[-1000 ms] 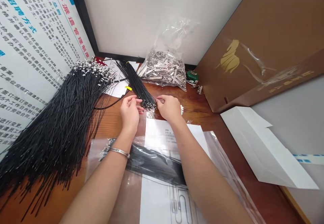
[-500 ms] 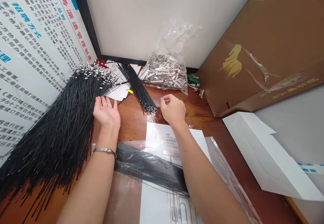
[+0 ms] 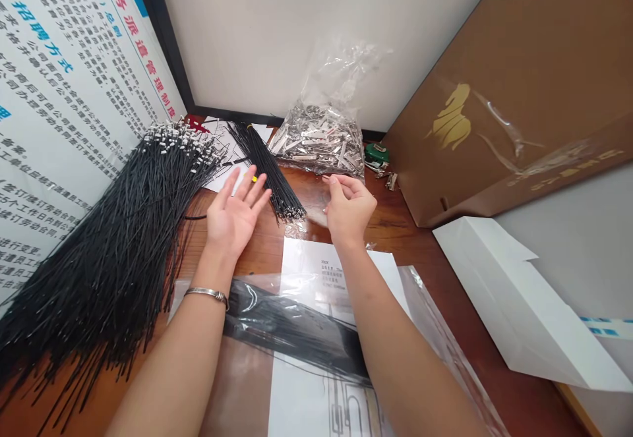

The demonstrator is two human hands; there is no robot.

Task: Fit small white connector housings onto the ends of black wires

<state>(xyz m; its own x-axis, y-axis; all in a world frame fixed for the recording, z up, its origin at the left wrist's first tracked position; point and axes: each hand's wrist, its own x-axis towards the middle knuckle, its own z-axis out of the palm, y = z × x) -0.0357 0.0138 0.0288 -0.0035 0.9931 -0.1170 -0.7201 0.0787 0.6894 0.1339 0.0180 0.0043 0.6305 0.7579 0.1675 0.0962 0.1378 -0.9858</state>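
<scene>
My left hand (image 3: 233, 221) is open, palm up and fingers spread, just left of a tied bundle of black wires (image 3: 275, 176). To the right of that bundle, my right hand (image 3: 352, 209) is closed in a pinch; a tiny tip shows at the fingers, too small to name. Just beyond it stands a clear plastic bag (image 3: 319, 137) full of small silvery metal pieces. A large heap of black wires with white connectors (image 3: 113, 246) leans at the left. Beneath my forearms, more black wires (image 3: 291, 325) lie in a clear plastic bag.
Printed sheets (image 3: 301, 391) lie on the wooden table, partly under plastic. A green tape measure (image 3: 377, 153) rests near the brown box (image 3: 469, 114) at the right. A white folded carton (image 3: 519, 298) stands in front of it. A printed board (image 3: 74, 81) closes off the left.
My left hand has moved right, toward the tied wire bundle, and its fingers have spread wider. My right hand has shifted slightly right and stays pinched.
</scene>
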